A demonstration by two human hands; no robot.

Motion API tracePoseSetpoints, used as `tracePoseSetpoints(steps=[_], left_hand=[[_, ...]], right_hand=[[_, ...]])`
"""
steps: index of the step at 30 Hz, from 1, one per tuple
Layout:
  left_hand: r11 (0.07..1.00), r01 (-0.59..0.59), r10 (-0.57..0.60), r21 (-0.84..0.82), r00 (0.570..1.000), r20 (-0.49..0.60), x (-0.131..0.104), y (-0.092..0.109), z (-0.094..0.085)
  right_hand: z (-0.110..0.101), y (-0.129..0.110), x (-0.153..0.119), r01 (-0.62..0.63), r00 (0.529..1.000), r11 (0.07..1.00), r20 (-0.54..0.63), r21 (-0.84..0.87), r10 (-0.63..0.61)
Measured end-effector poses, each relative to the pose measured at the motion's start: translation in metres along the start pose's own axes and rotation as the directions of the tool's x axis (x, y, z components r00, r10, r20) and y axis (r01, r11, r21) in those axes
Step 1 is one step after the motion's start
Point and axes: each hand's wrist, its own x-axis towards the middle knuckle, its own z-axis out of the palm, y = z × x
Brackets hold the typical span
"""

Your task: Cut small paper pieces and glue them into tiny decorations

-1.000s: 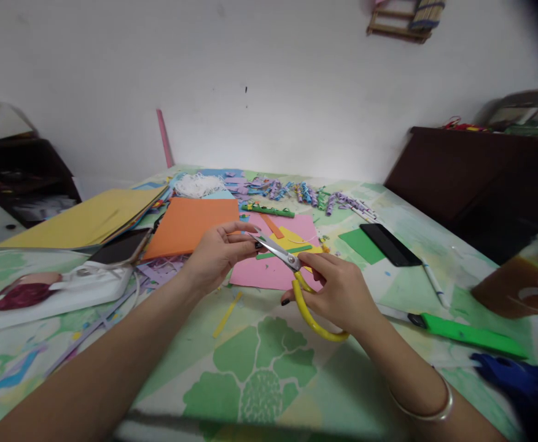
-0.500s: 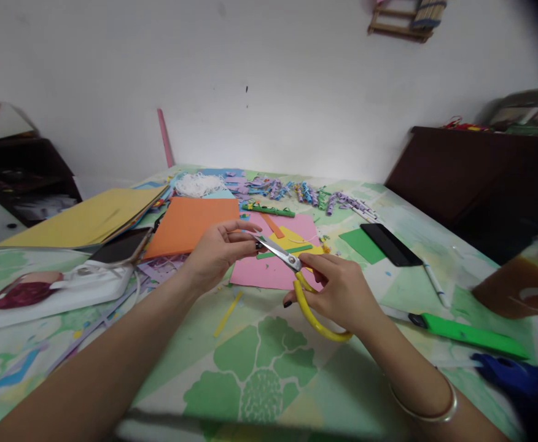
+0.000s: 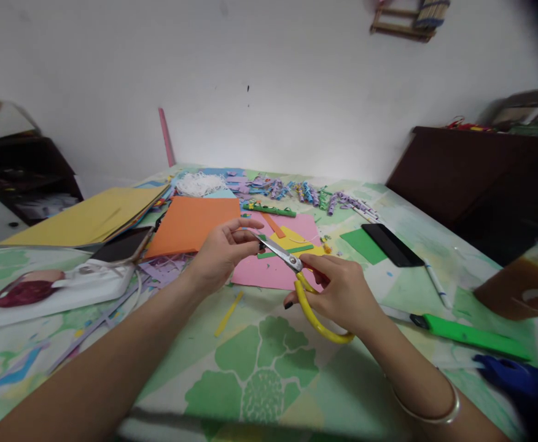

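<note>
My right hand (image 3: 343, 291) grips a pair of scissors (image 3: 309, 314) by its yellow handles. The metal blades point left and look nearly closed. At their tips, the fingers of my left hand (image 3: 223, 255) are pinched together. A small green piece of paper (image 3: 262, 237) shows at those fingertips, mostly hidden by the fingers and blades. Beneath the blades lie a pink sheet (image 3: 260, 275), a yellow paper piece (image 3: 290, 238) and a narrow green strip (image 3: 278, 252). A thin yellow strip (image 3: 228, 314) rests on the tablecloth nearer to me.
Orange sheets (image 3: 190, 221) and yellow sheets (image 3: 85, 215) lie left, near a phone (image 3: 121, 244) and a white power strip (image 3: 98, 282). Curled paper strips (image 3: 296, 191) line the back. A black phone (image 3: 391, 244), green cutter (image 3: 476, 336) and drink cup (image 3: 522, 282) are right.
The scissors and both hands stay almost in place. My left fingers have shifted slightly, and more of the small green piece shows at the blade tips.
</note>
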Motion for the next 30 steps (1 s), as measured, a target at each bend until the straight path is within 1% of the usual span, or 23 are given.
tracePoseSetpoints(steps=[7, 17, 24, 30], left_hand=[[0.999, -0.031, 0.032, 0.017, 0.999, -0.022, 0.0017, -0.0030, -0.0030], [0.997, -0.069, 0.071, 0.041, 0.997, -0.024, 0.0040, -0.0067, -0.0060], [0.999, -0.042, 0.042, 0.003, 0.997, -0.062, 0.0033, -0.0039, -0.0023], [1.000, -0.028, 0.027, -0.012, 0.996, -0.083, 0.0027, -0.0019, -0.0017]], right_hand=[[-0.0004, 0.0008, -0.0006, 0.001, 1.000, 1.000, -0.005, 0.000, -0.001], [-0.0015, -0.0006, 0.0009, 0.003, 1.000, 1.000, -0.007, 0.018, -0.003], [-0.0013, 0.0015, 0.0002, 0.024, 1.000, 0.999, -0.011, 0.032, -0.024], [-0.0010, 0.0031, -0.0003, 0.000, 1.000, 1.000, -0.011, 0.027, 0.000]])
